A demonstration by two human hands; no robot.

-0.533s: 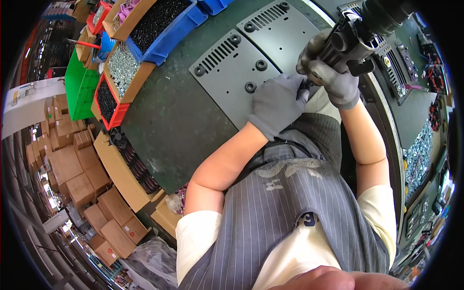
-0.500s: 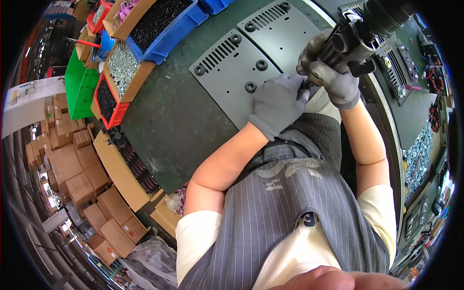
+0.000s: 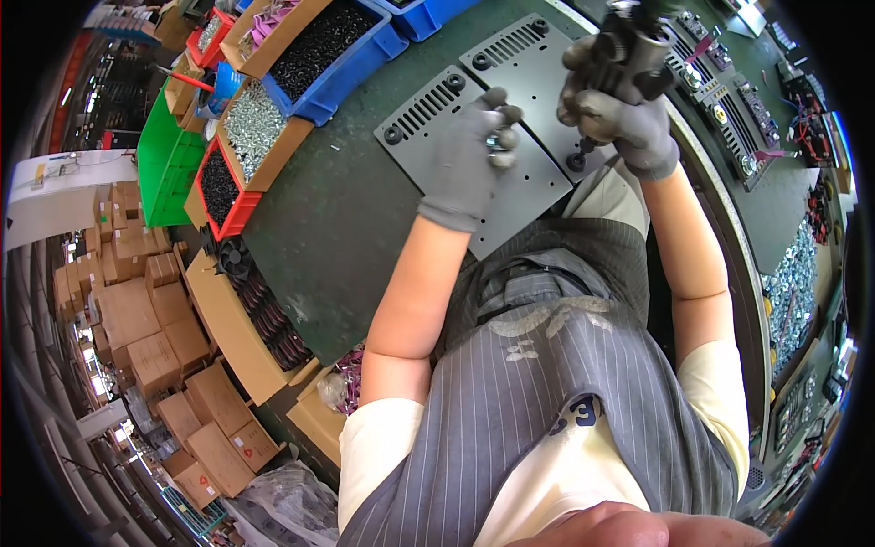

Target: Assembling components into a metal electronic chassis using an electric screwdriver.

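Two grey metal plates lie side by side on the bench, the left plate (image 3: 524, 214) and the right plate (image 3: 538, 87), each with a row of slots and black rubber feet. My right hand (image 3: 629, 132), gloved in grey, is closed round a black power screwdriver (image 3: 629, 59). Its bit reaches down to a rubber foot (image 3: 576, 162) at the right plate's near edge. Over the left plate hovers my gloved left hand (image 3: 463, 164), fingers curled round small shiny screws (image 3: 495, 141); how many is hidden. It covers part of that plate.
At the left stand a blue bin (image 3: 319, 105) of black parts, a cardboard box (image 3: 283, 141) of silver screws and a red bin (image 3: 239, 214) of black screws. Black fans (image 3: 260, 305) sit in a carton nearby. Further assemblies lie beyond the metal rail at right.
My left hand has moved left from the right plate's near edge to above the left plate, screws now showing in its fingers. The screwdriver has swung more upright, its bit at the foot.
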